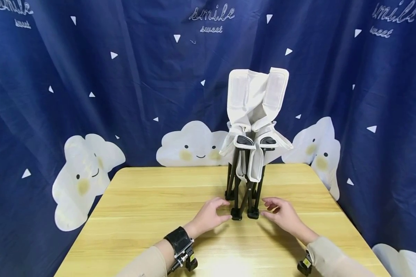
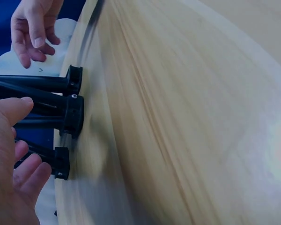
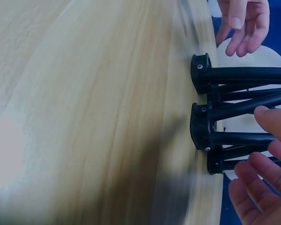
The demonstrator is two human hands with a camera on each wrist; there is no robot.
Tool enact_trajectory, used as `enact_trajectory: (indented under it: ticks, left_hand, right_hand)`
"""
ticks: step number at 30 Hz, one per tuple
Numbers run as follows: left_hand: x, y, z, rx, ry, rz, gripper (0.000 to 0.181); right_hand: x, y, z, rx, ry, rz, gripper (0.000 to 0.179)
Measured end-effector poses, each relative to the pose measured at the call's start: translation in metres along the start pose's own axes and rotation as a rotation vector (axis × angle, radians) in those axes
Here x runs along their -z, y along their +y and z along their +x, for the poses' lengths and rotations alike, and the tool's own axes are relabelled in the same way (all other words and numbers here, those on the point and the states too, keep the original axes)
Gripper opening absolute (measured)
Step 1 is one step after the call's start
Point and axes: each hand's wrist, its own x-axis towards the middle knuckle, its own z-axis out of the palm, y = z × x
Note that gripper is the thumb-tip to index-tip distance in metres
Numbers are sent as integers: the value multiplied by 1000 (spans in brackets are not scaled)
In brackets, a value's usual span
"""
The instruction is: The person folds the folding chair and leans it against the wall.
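A folded camp chair [image 1: 249, 104] with white fabric and thin black legs stands upright on the wooden table. Its two stiff fabric flaps stick up at the top, and the legs are bunched together. To the left of the feet is my left hand [image 1: 212, 215], thumb and fingers spread apart. My right hand [image 1: 283, 216] faces it from the other side, fingers slightly bent and holding nothing. Black plastic feet [image 2: 74, 115] show between the hands in the left wrist view. The right wrist view shows the feet [image 3: 202, 124] beside my right thumb. Whether either hand touches a leg, I cannot tell.
The light wooden table [image 1: 152, 200] has rounded far corners. Behind it hangs a dark blue curtain [image 1: 180, 77] with white clouds and triangles, close to the back edge. A camera device [image 1: 183, 250] is strapped to the left wrist, another [image 1: 306, 263] to the right.
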Motion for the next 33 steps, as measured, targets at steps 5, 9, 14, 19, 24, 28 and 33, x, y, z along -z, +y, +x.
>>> enact_trajectory:
  ticks: [5,9,14,19,24,28,33]
  left_hand:
    - [-6,2,1,37,9,-38,55]
    - [-11,5,3,80,2,-76,62]
    - [-18,8,7,107,38,-125,69]
    - [-26,10,11,121,89,-165,73]
    - [-34,12,16,115,137,-219,73]
    - [-39,14,19,104,174,-256,74]
    - [-44,16,23,98,202,-277,74]
  right_hand:
    - [-2,2,1,-75,-58,55,52]
    - [-5,4,0,-117,-78,58,56]
    - [-9,6,3,-156,-91,39,61]
    - [-15,6,7,-179,-45,44,60]
    - [-20,4,11,-181,15,69,56]
    - [-25,2,14,-202,43,94,53]
    - [-30,-1,17,-256,62,112,49]
